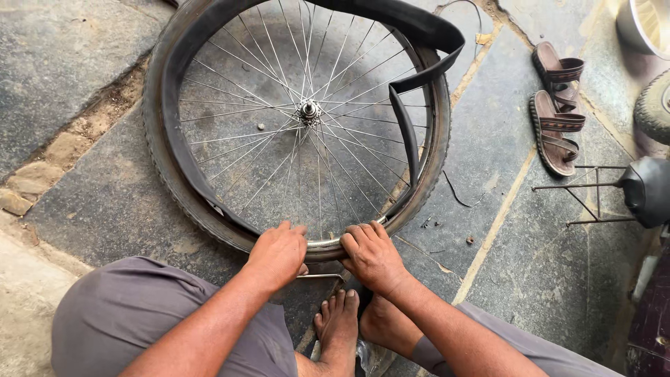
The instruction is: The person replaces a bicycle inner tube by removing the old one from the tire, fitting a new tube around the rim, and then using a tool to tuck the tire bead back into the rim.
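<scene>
The bicycle wheel [300, 119] lies flat on the stone floor [502, 230], stretching away ahead of the fingers [356, 234], which rest side by side on its near rim. The inner tube [412, 91] hangs out of the tyre, ahead and right. Well to the right lie two sandals [556, 108]; a bare foot [338, 324] sits just behind.

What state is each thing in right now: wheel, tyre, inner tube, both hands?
Wheel: lying flat on the stone floor.
Tyre: on the rim.
Inner tube: limp, partly pulled out, looping over the spokes.
Left hand: pressing on the near rim edge.
Right hand: fingers curled over the near rim edge.
Sandals: lying on the floor, unworn.
</scene>
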Motion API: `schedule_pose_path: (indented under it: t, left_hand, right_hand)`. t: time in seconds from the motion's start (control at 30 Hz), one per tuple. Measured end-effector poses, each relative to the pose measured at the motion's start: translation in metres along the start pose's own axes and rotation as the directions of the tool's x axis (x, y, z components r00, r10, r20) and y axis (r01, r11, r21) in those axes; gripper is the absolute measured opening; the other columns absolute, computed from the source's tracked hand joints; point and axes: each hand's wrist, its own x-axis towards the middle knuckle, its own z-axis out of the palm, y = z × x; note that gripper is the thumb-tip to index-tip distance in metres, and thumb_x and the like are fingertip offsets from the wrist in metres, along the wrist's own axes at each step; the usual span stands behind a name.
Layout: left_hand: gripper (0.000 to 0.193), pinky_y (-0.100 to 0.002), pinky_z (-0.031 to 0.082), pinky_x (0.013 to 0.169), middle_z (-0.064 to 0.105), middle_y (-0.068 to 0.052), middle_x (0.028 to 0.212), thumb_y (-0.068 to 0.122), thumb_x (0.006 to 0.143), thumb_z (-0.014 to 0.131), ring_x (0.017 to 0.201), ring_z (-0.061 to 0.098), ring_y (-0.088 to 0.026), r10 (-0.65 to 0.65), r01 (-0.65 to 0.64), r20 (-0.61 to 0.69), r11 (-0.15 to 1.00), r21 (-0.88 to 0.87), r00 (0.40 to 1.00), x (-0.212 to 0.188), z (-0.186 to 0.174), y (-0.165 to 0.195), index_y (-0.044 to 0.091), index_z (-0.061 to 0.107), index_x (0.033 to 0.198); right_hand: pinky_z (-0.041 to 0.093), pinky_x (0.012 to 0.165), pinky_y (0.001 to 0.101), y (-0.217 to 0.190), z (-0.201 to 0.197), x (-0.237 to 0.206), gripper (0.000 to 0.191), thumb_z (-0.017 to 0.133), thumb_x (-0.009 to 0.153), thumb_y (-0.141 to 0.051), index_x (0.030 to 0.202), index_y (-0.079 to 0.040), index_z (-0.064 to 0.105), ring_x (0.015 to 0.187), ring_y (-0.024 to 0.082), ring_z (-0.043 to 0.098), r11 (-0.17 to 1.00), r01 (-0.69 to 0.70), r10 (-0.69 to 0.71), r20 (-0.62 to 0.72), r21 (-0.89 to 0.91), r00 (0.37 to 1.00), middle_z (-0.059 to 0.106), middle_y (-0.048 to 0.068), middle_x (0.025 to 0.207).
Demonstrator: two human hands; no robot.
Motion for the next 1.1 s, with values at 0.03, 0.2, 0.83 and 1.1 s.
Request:
schedule_pose_path:
  t: [0.03, 0.2, 0.83, 1.1]
  left_hand:
    - [0.047, -0.043, 0.054, 0.089, 0.064, -0.006, 0.120, 0.042, 0.069, 0.089, 0.111, 0.060, -0.030, -0.005, 0.005, 0.034, 1.000, 0.025, 0.999, 0.000, 0.001, 0.000, 0.004, 0.077, 0.094]
    - [0.046, -0.047, 0.046, 0.091, 0.066, -0.009, 0.105, 0.046, 0.071, 0.087, 0.108, 0.060, -0.031, -0.003, 0.007, -0.028, 0.992, 0.123, 1.000, -0.001, 0.006, 0.008, 0.008, 0.074, 0.094]
    - [0.041, -0.050, 0.040, 0.097, 0.070, -0.009, 0.091, 0.023, 0.072, 0.083, 0.096, 0.067, -0.029, -0.150, 0.098, -0.322, 0.980, -0.172, 0.935, 0.008, 0.029, 0.030, 0.011, 0.060, 0.103]
    - [0.046, -0.052, 0.038, 0.097, 0.070, -0.010, 0.090, 0.018, 0.070, 0.082, 0.095, 0.067, -0.029, -0.119, 0.067, -0.377, 0.987, -0.149, 0.919, 0.011, 0.037, 0.025, 0.009, 0.060, 0.109]
  right_hand:
    - [0.043, 0.097, 0.0483, -0.001, 0.000, 0.000, 0.041, 0.081, 0.073, -0.025, 0.102, -0.006, 0.059, 0.105, 0.031, 0.062, 1.000, -0.005, 0.005, 0.010, 0.009, 1.000, 0.063, 0.012, 0.108]
    - [0.043, 0.097, 0.0478, -0.007, 0.000, 0.003, 0.038, 0.078, 0.070, -0.019, 0.099, -0.005, 0.057, 0.103, 0.032, 0.061, 0.997, -0.046, 0.046, -0.008, 0.058, 0.999, 0.062, 0.014, 0.106]
    - [0.038, 0.093, 0.0455, -0.017, 0.003, 0.031, 0.052, 0.078, 0.065, -0.016, 0.116, -0.012, 0.069, 0.104, 0.029, 0.055, 0.979, -0.200, 0.203, 0.236, -0.036, 0.950, 0.066, 0.006, 0.099]
    - [0.045, 0.088, 0.0433, -0.020, 0.000, 0.030, 0.065, 0.073, 0.071, -0.008, 0.135, -0.001, 0.065, 0.093, 0.030, 0.061, 0.987, -0.161, 0.161, 0.005, 0.023, 0.987, 0.070, 0.009, 0.091]
